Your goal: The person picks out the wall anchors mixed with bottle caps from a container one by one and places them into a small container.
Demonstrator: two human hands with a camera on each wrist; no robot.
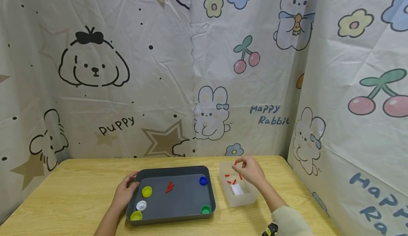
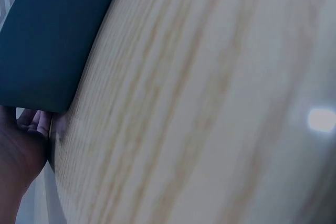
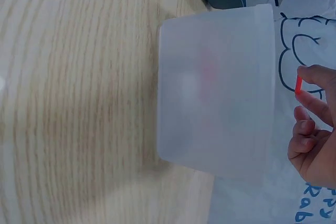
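Red stick [image 3: 298,84], one of several, is being held above the far end of a translucent bin on the right side of the counter [image 1: 86,197]. Starting from the left, the left hand [image 1: 124,191] is touching the left end of a dark grey tray [image 1: 178,204] near its far corner; whether its fingers are closing round the rim, one cannot tell. Along the tray's left side, a yellow cap [image 1: 147,191] is sitting farthest back, a white cap [image 1: 141,205] is lying nearer, and a second yellow cap [image 1: 136,215] is occupying the near corner. Toward the middle, a small cluster of red sticks [image 1: 170,186] is lying on the tray floor. At the right, a blue cap [image 1: 203,181] is resting toward the back and a green cap [image 1: 205,209] in the near corner. Just beside the tray, the bin [image 1: 243,202] is containing scattered red pieces [image 1: 234,181] and a white rectangle [image 1: 237,189]. Rightmost, the right hand [image 1: 250,170] is pinching the raised stick between thumb and forefinger, its other fingers curling loosely.
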